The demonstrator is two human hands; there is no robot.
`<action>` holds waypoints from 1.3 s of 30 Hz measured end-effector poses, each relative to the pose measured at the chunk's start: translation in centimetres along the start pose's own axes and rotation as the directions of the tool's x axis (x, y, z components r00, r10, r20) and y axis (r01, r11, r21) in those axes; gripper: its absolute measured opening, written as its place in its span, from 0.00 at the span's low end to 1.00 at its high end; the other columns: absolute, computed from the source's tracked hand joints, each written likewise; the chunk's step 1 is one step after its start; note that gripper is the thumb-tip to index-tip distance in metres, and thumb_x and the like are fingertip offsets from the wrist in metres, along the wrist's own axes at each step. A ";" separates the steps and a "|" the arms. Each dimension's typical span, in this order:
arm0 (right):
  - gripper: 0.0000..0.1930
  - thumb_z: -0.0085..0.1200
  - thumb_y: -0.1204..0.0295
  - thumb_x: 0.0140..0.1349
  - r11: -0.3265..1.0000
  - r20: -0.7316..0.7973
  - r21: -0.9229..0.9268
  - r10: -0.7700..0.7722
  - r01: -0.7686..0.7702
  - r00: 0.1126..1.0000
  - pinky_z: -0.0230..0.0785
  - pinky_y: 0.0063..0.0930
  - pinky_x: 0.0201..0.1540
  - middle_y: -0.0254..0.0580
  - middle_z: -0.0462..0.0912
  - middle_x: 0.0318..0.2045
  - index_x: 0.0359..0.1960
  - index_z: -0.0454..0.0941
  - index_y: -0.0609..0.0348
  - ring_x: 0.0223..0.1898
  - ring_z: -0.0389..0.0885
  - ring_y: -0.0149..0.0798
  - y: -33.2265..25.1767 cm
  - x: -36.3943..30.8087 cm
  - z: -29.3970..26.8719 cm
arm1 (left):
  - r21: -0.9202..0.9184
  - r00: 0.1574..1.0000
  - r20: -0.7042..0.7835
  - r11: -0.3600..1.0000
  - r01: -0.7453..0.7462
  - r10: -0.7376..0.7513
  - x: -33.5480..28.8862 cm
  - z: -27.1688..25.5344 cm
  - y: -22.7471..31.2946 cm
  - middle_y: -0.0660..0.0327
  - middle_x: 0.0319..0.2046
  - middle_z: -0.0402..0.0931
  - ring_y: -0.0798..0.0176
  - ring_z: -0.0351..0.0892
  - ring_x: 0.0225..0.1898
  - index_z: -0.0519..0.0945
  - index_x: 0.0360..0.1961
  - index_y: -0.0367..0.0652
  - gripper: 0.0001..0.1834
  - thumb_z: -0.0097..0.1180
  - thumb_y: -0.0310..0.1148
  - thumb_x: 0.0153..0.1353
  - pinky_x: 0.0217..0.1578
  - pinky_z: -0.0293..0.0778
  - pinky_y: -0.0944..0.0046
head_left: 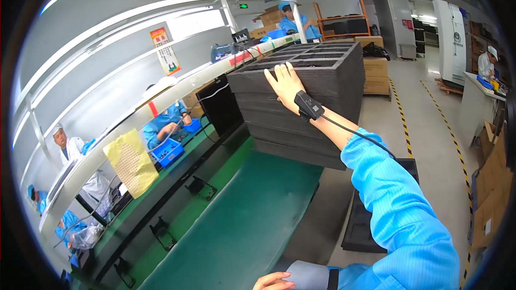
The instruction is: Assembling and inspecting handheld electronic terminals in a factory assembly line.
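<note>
A tall stack of black foam trays (pixel 295 123) with divided compartments stands at the far end of a green-topped bench (pixel 242 215). My right hand (pixel 287 86) lies on the near upper edge of the stack, palm down, fingers spread and thumb apart. A black device with a cable is strapped to that wrist. My left hand (pixel 273 281) shows only partly at the lower edge, near the bench. Its visible fingers are loosely stretched, and I see nothing in them; the rest is cut off. A grey cuff with a black band covers that wrist.
Left of the bench runs a green conveyor line carrying several black brackets (pixel 201 187). Co-workers sit beyond it near a blue bin (pixel 167 152). A yellow sheet (pixel 130 162) hangs from the white rail. More black trays (pixel 365 225) lie low at right; cardboard boxes (pixel 376 75) stand behind.
</note>
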State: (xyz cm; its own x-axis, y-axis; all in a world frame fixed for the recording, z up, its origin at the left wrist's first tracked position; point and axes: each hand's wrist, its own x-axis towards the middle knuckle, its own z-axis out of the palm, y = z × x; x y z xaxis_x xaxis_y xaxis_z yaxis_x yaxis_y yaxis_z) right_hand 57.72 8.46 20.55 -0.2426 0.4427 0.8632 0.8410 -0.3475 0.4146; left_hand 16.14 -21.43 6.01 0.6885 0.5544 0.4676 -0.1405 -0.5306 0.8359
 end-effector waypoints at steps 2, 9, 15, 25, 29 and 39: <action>0.49 0.75 0.59 0.39 0.995 0.031 0.103 0.007 -0.010 1.000 0.55 0.44 0.65 0.49 0.72 0.47 0.65 0.64 0.58 0.54 0.69 0.48 -0.2 1.0 -0.6 | 0.003 0.999 -0.034 1.000 0.010 -0.010 -1.0 -0.4 0.3 0.43 0.59 0.66 0.53 0.77 0.47 0.73 0.56 0.33 0.26 0.59 0.26 0.54 0.50 0.73 0.57; 0.46 0.77 0.59 0.33 0.990 0.137 0.140 0.013 -0.032 0.990 0.62 0.37 0.54 0.44 0.74 0.43 0.58 0.69 0.62 0.49 0.71 0.44 0.0 2.7 -1.1 | -0.088 0.991 -0.134 0.996 0.000 -0.012 -5.4 -1.5 1.2 0.47 0.63 0.58 0.57 0.74 0.52 0.68 0.60 0.33 0.26 0.56 0.22 0.59 0.54 0.71 0.58; 0.42 0.72 0.65 0.35 0.974 -0.049 0.166 -0.146 0.152 0.988 0.61 0.35 0.53 0.43 0.72 0.41 0.57 0.70 0.61 0.48 0.70 0.43 1.4 1.6 -5.0 | -0.157 0.943 -0.302 0.983 0.097 -0.142 -7.7 -3.0 2.5 0.50 0.64 0.59 0.58 0.73 0.53 0.69 0.60 0.36 0.26 0.56 0.25 0.60 0.55 0.71 0.58; 0.47 0.72 0.64 0.29 0.911 -0.122 0.328 -0.223 0.251 0.967 0.60 0.39 0.53 0.42 0.73 0.46 0.60 0.72 0.55 0.49 0.72 0.44 7.5 -10.0 -23.1 | -0.297 0.847 -0.501 0.955 0.022 -0.176 -1.9 -2.8 -2.9 0.57 0.58 0.70 0.64 0.76 0.49 0.70 0.60 0.39 0.22 0.54 0.33 0.67 0.48 0.74 0.64; 0.44 0.71 0.54 0.30 0.919 -0.144 0.260 -0.265 0.295 0.953 0.59 0.39 0.50 0.41 0.75 0.44 0.56 0.75 0.55 0.46 0.74 0.43 10.2 -13.5 -26.7 | -0.574 0.843 -0.398 0.815 0.080 -0.363 2.8 -2.1 -5.0 0.55 0.59 0.69 0.59 0.74 0.53 0.66 0.62 0.40 0.24 0.49 0.40 0.69 0.52 0.74 0.57; 0.24 0.41 0.66 0.65 0.704 -0.306 -0.066 -0.689 0.707 0.657 0.53 0.35 0.47 0.32 0.72 0.39 0.63 0.61 0.29 0.36 0.71 0.31 17.6 -27.2 -28.9 | -0.934 0.973 0.019 0.344 0.099 -0.228 16.2 -2.1 -8.4 0.48 0.67 0.60 0.46 0.66 0.64 0.54 0.71 0.40 0.43 0.37 0.64 0.69 0.60 0.68 0.45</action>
State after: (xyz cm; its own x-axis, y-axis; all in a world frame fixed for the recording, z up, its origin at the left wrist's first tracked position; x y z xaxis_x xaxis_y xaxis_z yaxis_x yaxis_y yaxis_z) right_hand 65.14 -33.63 12.67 -0.8870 0.2771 0.3695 0.3882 0.0136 0.9215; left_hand 26.95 -6.65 7.17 0.7161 0.6482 0.2589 -0.6443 0.4710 0.6025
